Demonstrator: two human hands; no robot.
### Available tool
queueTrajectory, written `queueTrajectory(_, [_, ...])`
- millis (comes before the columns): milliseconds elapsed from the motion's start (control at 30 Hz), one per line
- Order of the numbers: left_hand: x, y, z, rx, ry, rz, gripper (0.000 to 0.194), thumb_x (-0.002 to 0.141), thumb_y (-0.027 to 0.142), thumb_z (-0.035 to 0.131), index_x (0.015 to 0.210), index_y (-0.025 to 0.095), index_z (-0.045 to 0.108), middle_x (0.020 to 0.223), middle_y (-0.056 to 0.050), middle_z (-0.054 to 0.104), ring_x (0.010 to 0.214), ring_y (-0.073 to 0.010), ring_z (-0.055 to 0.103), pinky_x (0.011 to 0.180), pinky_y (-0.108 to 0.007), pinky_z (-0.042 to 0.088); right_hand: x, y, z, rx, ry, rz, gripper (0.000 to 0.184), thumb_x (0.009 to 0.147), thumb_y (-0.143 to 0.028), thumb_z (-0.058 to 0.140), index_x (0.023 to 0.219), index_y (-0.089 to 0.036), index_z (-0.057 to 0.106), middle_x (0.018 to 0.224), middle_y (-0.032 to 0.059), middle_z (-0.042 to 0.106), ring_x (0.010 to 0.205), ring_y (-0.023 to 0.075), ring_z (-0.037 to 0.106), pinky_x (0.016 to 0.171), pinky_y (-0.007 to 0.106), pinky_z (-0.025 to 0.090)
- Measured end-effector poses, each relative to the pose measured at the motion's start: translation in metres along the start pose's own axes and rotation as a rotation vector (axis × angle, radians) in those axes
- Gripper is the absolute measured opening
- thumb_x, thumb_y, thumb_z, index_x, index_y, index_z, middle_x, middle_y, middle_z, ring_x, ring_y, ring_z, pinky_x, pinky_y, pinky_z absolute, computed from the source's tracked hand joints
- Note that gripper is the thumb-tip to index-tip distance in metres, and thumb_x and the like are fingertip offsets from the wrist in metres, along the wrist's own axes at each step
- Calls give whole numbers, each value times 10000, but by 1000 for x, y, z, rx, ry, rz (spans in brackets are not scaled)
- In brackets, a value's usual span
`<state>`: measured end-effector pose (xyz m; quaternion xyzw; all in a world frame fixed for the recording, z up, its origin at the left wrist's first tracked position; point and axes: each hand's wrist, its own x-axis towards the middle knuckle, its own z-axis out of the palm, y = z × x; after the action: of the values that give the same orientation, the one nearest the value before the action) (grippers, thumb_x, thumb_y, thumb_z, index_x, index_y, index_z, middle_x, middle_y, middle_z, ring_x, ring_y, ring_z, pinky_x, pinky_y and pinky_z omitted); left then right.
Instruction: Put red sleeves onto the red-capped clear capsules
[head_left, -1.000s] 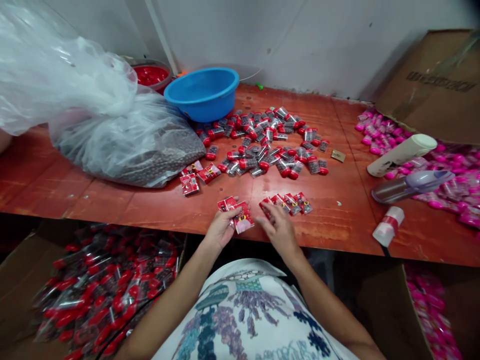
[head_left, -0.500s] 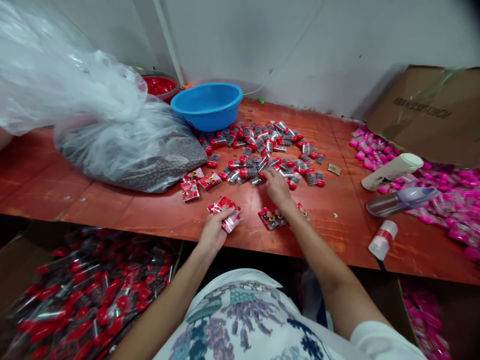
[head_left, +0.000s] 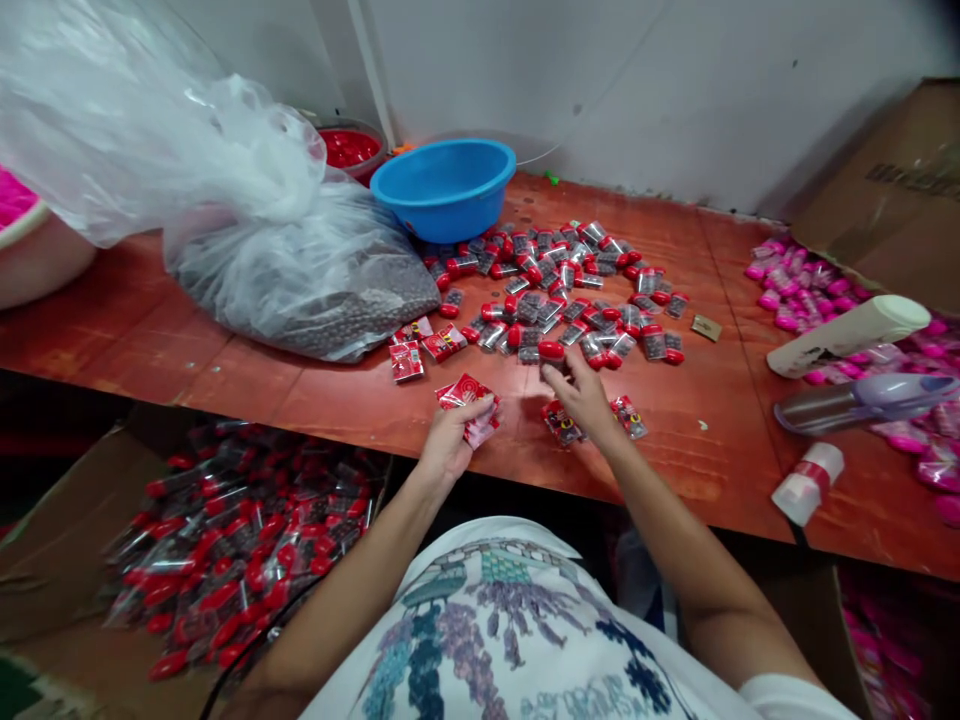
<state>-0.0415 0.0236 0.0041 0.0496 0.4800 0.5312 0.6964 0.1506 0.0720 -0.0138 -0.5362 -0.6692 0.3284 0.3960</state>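
Over red boards [head_left: 720, 450], the right hand [head_left: 589, 400] holds one container [head_left: 551, 352], cap facing away.

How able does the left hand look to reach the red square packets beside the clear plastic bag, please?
Probably yes: only bare tabletop separates the left hand from those packets, though it holds other packets.

The single view was taken from the wearer's head, above the printed shirt [head_left: 495, 620]; it was aimed forward and steeply down across the red table [head_left: 337, 400] at close range, toward the pale wall [head_left: 600, 90].
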Motion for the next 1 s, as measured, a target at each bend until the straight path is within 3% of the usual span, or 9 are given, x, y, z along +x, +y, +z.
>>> queueTrajectory(100, [0,-9,2,31,-26,1,132,611,42,751,694,104,669,632,-31,694,561,-142,655,597,-273,570,-31,-22,18,383,-46,165,250,812,-355,615,1017,-218,575,896,14,666,760,164,606,713,300,488])
queueTrajectory(267, [1,-20,1,82,-59,-21,187,587,112,802,740,114,695,683,-40,716,579,-142,664,587,-251,553,-47,-33,36,601,9,253,393,635,-359,791,926,-224,564,841,-9,679,772,168,646,744,316,523])
queueTrajectory(433, [-2,-19,-4,126,-146,-18,184,589,133,811,736,119,702,700,-46,720,594,-148,666,587,-259,557,-47,-29,31,610,13,302,441,619,-350,804,979,-200,597,822,2,684,756,170,648,754,334,525])
queueTrajectory(633, [-10,-15,0,158,-68,-55,193,572,96,778,749,108,703,694,-48,718,581,-159,660,553,-266,551,-52,-33,32,568,136,270,372,663,-320,771,965,-200,589,762,-22,641,683,139,605,681,282,498])
queueTrajectory(800, [-13,-17,5,81,-93,-24,167,597,70,769,734,112,683,678,-35,708,598,-149,662,601,-254,555,-58,-34,36,483,177,213,300,723,-312,720,943,-212,542,776,-27,612,686,132,591,661,264,486])
queueTrajectory(900, [-11,-17,4,-23,-62,-122,66,700,85,718,723,119,666,687,-40,706,593,-138,658,632,-270,567,-61,-34,31,506,128,267,326,766,-378,684,984,-229,494,792,-22,617,671,133,592,570,235,471])
queueTrajectory(1000, [-7,-13,4,-126,6,-167,85,770,62,656,716,128,648,682,-29,701,567,-122,650,622,-265,569,-69,-35,24,526,10,325,257,849,-422,577,1004,-246,472,760,-34,591,602,120,560,492,218,435])
